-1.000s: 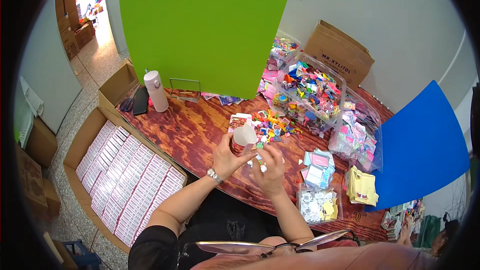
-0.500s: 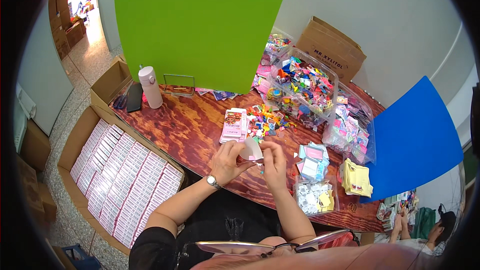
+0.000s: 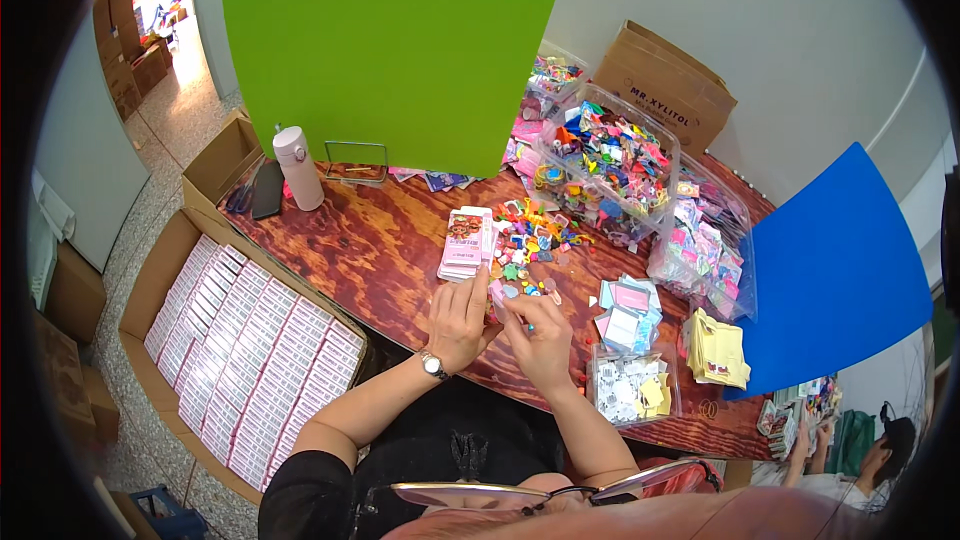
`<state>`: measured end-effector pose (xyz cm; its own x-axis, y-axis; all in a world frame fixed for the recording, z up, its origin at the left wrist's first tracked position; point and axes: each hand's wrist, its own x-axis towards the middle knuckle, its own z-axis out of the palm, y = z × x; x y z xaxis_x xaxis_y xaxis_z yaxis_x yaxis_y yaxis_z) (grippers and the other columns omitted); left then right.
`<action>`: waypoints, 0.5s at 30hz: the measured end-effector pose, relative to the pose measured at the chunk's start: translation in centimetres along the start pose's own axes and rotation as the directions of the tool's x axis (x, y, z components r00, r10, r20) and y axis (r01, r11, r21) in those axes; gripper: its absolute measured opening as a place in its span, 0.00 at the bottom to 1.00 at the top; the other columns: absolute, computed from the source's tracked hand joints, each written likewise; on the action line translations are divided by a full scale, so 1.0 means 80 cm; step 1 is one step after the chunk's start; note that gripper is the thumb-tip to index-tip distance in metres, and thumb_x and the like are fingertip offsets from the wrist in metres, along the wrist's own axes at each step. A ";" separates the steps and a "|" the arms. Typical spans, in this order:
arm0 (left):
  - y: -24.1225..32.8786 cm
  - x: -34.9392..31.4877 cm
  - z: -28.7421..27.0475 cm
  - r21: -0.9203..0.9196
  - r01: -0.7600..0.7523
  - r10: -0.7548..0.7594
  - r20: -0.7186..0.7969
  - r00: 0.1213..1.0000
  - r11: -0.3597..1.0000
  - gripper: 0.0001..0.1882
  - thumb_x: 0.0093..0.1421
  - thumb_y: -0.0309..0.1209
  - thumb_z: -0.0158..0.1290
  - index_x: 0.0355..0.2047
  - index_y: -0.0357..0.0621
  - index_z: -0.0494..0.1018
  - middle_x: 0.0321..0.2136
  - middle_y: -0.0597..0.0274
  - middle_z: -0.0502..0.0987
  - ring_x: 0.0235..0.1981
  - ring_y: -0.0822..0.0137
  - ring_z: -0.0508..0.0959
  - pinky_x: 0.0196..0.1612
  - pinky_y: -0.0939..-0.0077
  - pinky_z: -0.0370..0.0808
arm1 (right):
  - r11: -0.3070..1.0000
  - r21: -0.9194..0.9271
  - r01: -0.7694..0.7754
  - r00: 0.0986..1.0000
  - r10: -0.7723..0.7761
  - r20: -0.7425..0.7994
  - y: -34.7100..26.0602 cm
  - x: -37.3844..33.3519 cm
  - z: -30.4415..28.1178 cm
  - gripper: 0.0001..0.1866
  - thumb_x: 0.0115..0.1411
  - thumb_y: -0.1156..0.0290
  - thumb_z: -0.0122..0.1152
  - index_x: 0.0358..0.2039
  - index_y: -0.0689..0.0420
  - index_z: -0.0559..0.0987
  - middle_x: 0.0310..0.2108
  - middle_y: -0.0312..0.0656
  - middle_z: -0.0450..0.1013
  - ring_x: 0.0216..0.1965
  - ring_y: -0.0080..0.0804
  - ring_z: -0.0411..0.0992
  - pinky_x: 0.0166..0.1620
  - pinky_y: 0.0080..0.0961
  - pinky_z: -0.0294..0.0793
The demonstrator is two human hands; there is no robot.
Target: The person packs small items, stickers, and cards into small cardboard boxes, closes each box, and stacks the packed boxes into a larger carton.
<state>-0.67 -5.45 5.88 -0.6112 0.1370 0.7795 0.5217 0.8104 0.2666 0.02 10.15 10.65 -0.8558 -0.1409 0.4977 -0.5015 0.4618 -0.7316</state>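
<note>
Tabletop (image 3: 385, 255) in head view: red-brown, swirly grain, near edge just beyond wearer's lap. Over it, nr centre, L hand (image 3: 455, 325), wristwatch (image 3: 432, 366) on, & R hand (image 3: 540, 335). Btwn their fingertips, just above table: small pink-white box (image 3: 498, 298), mostly hidden. L fingers close together, nearly straight, against its L side; R fingers curled in, thumb near index, at its R side. No real gap either hand; can't tell exact grip.

Just beyond hands: stack of pink boxes (image 3: 463, 245), beside it pile of multicol. trinkets (image 3: 540, 230). Far R: clear bin (image 3: 677, 150) full of trinkets, 2nd clear bin (image 3: 752, 275) w/ pinkish packets. Nearer: pale cards (image 3: 630, 315), clear tray (image 3: 677, 395) of white pcs, yellow stack (image 3: 718, 350). Far L: pink bottle (image 3: 298, 170) nr dark phone (image 3: 267, 190).

Room: tall green panel (image 3: 390, 50) at back, blue sheet (image 3: 835, 275) at R, grey wall (image 3: 800, 20) behind. L of table: open carton (image 3: 150, 270) w/ tight rows of boxes, on speckled floor (image 3: 170, 155). Bright doorway top L; co-worker (image 3: 885, 445) lower R.
</note>
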 end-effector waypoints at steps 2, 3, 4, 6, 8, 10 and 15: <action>-0.001 -0.002 0.006 0.056 -0.004 0.005 -0.013 1.000 0.998 0.49 0.44 0.37 0.67 0.64 0.26 0.59 0.44 0.47 0.71 0.40 0.50 0.71 0.45 0.57 0.69 | 0.975 -0.083 0.207 0.977 -0.210 -0.028 0.008 -0.005 0.003 0.11 0.57 0.81 0.65 0.42 0.61 0.83 0.38 0.46 0.79 0.38 0.35 0.79 0.40 0.27 0.77; 0.000 -0.004 0.007 0.054 -0.003 0.003 -0.005 1.000 0.999 0.49 0.44 0.37 0.67 0.64 0.26 0.59 0.44 0.47 0.71 0.40 0.50 0.71 0.45 0.57 0.69 | 0.977 -0.082 0.199 0.979 -0.202 -0.028 0.010 -0.008 0.001 0.11 0.57 0.81 0.65 0.42 0.61 0.83 0.38 0.46 0.79 0.38 0.35 0.79 0.40 0.27 0.77; 0.001 -0.007 0.008 0.050 0.022 -0.023 0.018 1.000 0.998 0.49 0.44 0.36 0.67 0.64 0.26 0.59 0.46 0.46 0.70 0.41 0.50 0.70 0.45 0.56 0.68 | 0.977 -0.057 0.205 0.979 -0.205 0.003 0.013 -0.010 -0.003 0.12 0.58 0.81 0.65 0.44 0.61 0.83 0.40 0.47 0.79 0.39 0.38 0.79 0.42 0.29 0.78; 0.004 -0.006 0.008 0.049 0.050 -0.053 0.045 0.998 0.998 0.50 0.44 0.35 0.67 0.64 0.25 0.59 0.47 0.46 0.69 0.42 0.49 0.70 0.46 0.56 0.67 | 0.978 -0.028 0.206 0.978 -0.205 0.036 0.018 -0.012 -0.005 0.14 0.58 0.81 0.64 0.45 0.61 0.83 0.42 0.49 0.80 0.40 0.41 0.79 0.44 0.30 0.78; 0.009 -0.005 0.010 0.048 0.032 -0.035 0.060 0.998 0.998 0.48 0.46 0.34 0.64 0.65 0.24 0.56 0.48 0.43 0.69 0.43 0.47 0.70 0.46 0.55 0.66 | 0.992 0.001 0.129 0.991 -0.129 0.020 0.023 -0.017 -0.005 0.15 0.59 0.80 0.64 0.47 0.62 0.82 0.45 0.51 0.79 0.43 0.43 0.78 0.47 0.32 0.77; 0.014 -0.009 0.013 0.029 0.071 -0.073 0.083 0.994 0.997 0.48 0.46 0.33 0.63 0.65 0.24 0.56 0.49 0.42 0.69 0.42 0.47 0.70 0.46 0.55 0.66 | 0.981 -0.074 0.177 0.984 -0.176 0.026 0.026 -0.025 0.000 0.16 0.59 0.80 0.63 0.49 0.61 0.81 0.47 0.50 0.78 0.45 0.44 0.78 0.49 0.33 0.77; 0.010 -0.013 0.026 0.093 0.111 -0.127 0.180 0.976 0.989 0.50 0.44 0.33 0.65 0.65 0.26 0.56 0.52 0.43 0.67 0.44 0.49 0.69 0.46 0.56 0.65 | 0.921 -0.222 0.321 0.945 -0.327 0.014 0.026 -0.025 0.011 0.21 0.59 0.80 0.63 0.55 0.64 0.77 0.46 0.51 0.79 0.45 0.45 0.78 0.49 0.30 0.76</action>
<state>-0.86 -3.75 4.13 -0.7692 0.1333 0.6250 0.3929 0.8699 0.2981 0.57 10.60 7.75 -0.6469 -0.2959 0.7029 -0.7085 0.5742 -0.4103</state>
